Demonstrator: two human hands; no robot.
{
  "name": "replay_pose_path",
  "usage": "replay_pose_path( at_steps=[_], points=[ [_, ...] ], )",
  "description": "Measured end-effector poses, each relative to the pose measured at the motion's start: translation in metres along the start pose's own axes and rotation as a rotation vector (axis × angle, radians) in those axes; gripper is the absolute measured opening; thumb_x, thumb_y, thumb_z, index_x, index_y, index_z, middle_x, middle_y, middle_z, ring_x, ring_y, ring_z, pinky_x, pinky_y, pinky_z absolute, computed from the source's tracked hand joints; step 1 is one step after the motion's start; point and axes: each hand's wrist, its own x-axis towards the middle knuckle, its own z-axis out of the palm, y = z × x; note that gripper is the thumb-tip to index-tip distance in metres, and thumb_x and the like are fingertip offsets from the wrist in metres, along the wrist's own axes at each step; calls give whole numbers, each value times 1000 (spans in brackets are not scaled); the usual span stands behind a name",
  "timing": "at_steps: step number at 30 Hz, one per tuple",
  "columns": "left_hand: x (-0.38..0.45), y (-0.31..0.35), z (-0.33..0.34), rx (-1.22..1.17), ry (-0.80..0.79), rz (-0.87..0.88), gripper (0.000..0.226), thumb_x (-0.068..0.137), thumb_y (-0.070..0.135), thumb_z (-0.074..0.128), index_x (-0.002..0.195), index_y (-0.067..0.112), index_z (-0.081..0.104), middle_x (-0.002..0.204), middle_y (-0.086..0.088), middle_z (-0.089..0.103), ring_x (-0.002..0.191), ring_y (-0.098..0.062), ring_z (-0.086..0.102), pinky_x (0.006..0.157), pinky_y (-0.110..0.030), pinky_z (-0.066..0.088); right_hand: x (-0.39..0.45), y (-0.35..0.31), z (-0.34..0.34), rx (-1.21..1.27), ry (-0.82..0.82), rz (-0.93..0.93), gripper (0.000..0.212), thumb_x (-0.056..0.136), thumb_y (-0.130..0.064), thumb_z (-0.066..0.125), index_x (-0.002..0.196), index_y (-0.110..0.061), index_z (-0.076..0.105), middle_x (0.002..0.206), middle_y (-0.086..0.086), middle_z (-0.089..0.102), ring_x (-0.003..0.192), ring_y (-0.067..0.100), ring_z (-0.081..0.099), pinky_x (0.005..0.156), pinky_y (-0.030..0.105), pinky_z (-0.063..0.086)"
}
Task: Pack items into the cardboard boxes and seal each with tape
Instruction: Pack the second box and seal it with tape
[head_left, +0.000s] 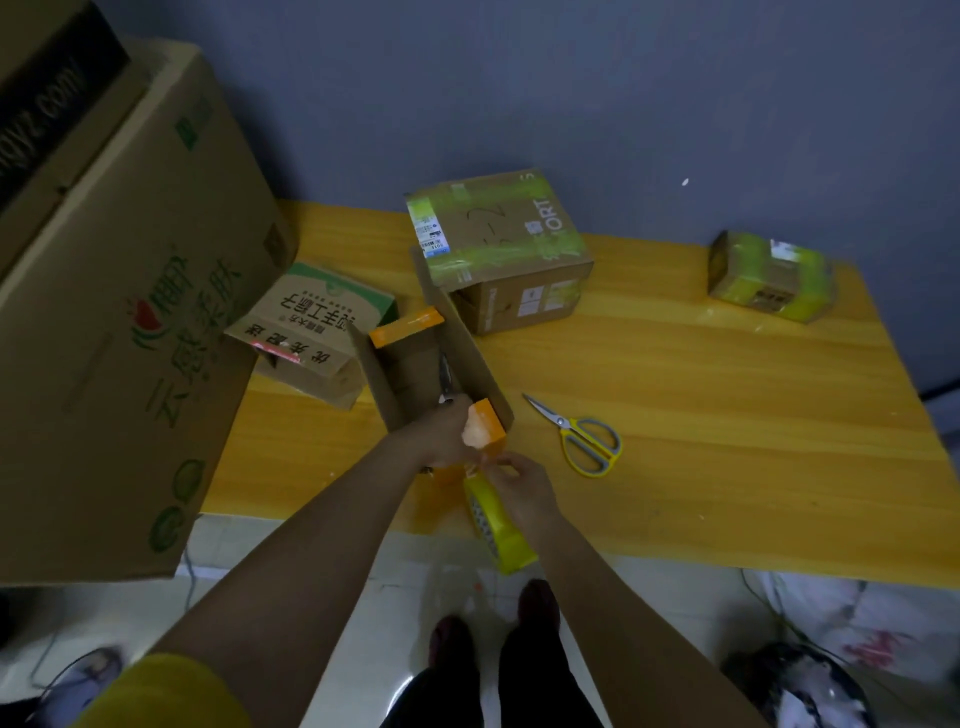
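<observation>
**A:** Which step is this, would you say?

**B:** Sealing, I think. The long open cardboard box (415, 358) lies on the yellow table (701, 415), its near end at the table's front edge. The left hand (441, 434) is closed around that near end, next to an orange flap (488, 418). The right hand (519, 486) pinches something small between fingertips, probably the free end of the tape, while the yellow tape roll (496, 522) hangs just under it, off the table edge. Whether the roll rests on the wrist or in the palm I cannot tell.

**A:** How to do it well?

**B:** Fold the long flaps shut first; they stand up now. Keep the left hand pressing the end flat, lay the tape on the near face, then draw it along the seam taut. The scissors (582, 439) lie near on the right for the cut.

**A:** What is inside?

**B:** A dark slim object (445, 376) lies along the floor of the box; I cannot name it. Another orange flap (405, 327) shows at the far end.

**A:** And the other boxes?

**B:** The taped brown box (498, 249) just behind and the small parcel (769, 275) far right look already sealed with greenish tape. A printed carton (311, 332) lies tilted on the left, contents hidden.
</observation>
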Motion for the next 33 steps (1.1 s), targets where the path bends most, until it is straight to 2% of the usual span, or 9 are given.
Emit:
replay_pose_path(
  at_steps=[7,11,16,20,23,25,29,31,33],
  points=[
    [-1,-8,4,-9,106,-7,61,90,34,65,134,12,29,130,-13,47,112,-31,49,84,-42,43,-9,7,-11,-39,121,40,23,86,-35,68,104,-21,74,114,7,70,110,27,61,89,34,48],
    [1,-8,-8,119,139,-83,62,89,35,66,136,16,30,140,-11,41,129,-34,39,94,-45,35,-11,18,-31,-122,132,-93,9,86,-28,66,81,-35,67,96,2,72,90,20,64,76,31,46],
    [-4,10,-1,305,201,-195,94,85,48,66,151,14,8,148,-13,25,136,-34,26,107,-46,25,-12,18,-50,-90,74,-250,6,89,-15,66,91,-20,68,93,-6,67,81,4,56,72,17,38],
    [-14,35,13,399,642,-163,50,85,29,63,127,10,44,121,-14,48,111,-34,48,95,-46,40,-14,19,-73,-44,111,-275,9,90,-11,65,89,-20,66,92,-8,63,78,-10,55,70,3,35],
    [-16,52,20,422,828,-17,24,70,20,61,87,6,53,84,-14,52,74,-32,53,64,-40,45,-12,23,-91,0,153,-289,7,91,-11,65,95,-12,69,99,-3,65,94,11,58,72,2,36],
    [-14,68,22,414,800,83,18,72,18,59,84,7,53,84,-14,51,74,-32,52,63,-40,43,-11,24,-107,5,172,-318,7,92,-13,63,96,-16,68,101,-4,65,96,13,56,70,2,36],
    [6,112,33,233,515,329,22,95,19,49,113,10,58,112,-12,54,109,-34,50,88,-39,38,-3,25,-147,-33,209,-395,10,92,-12,63,96,-21,64,91,-5,64,77,9,54,65,7,36],
    [21,139,42,129,297,356,34,98,17,47,131,8,52,128,-13,52,121,-30,47,97,-32,35,6,29,-171,-54,202,-396,11,93,-14,62,103,-14,67,96,-4,64,82,9,55,68,5,36],
    [36,166,55,-2,184,374,30,99,13,47,125,2,57,120,-16,58,111,-32,54,95,-35,43,14,33,-197,-61,183,-379,19,95,-17,60,111,-12,67,104,-6,63,95,8,56,74,1,36]
  ],
)
